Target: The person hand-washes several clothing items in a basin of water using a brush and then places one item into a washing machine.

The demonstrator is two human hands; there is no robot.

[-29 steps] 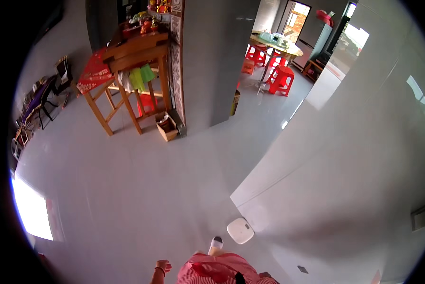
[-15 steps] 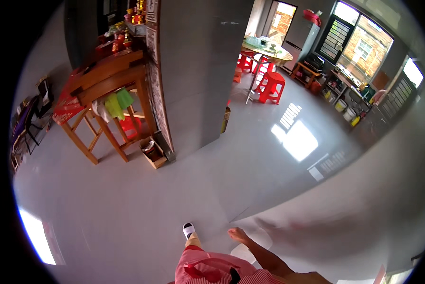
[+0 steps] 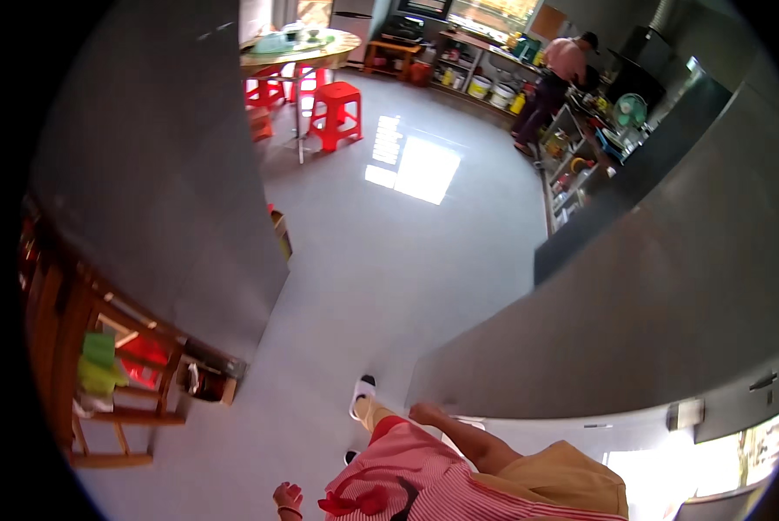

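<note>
My left hand [image 3: 289,496] hangs at the bottom, left of my red-and-white striped apron [image 3: 407,482], fingers loosely apart and holding nothing. My right hand [image 3: 426,413] swings in front of my body beside the grey wall [image 3: 607,330]; its fingers are blurred. A white-slippered foot [image 3: 363,398] is forward on the grey floor. At lower left stand a wooden chair [image 3: 122,417] with green cloths [image 3: 99,365] and a cardboard box [image 3: 224,389].
The opening between a grey partition [image 3: 146,174] and the wall leads to a round table [image 3: 342,42], red plastic stools [image 3: 337,113], and shelved counters [image 3: 481,65]. A person in a pink top [image 3: 563,54] stands at the right-hand counter near a green fan [image 3: 630,109].
I have moved forward and turned right, so the kitchen now fills more of the view and the wooden furniture sits at lower left. The person at the counter has come into sight.
</note>
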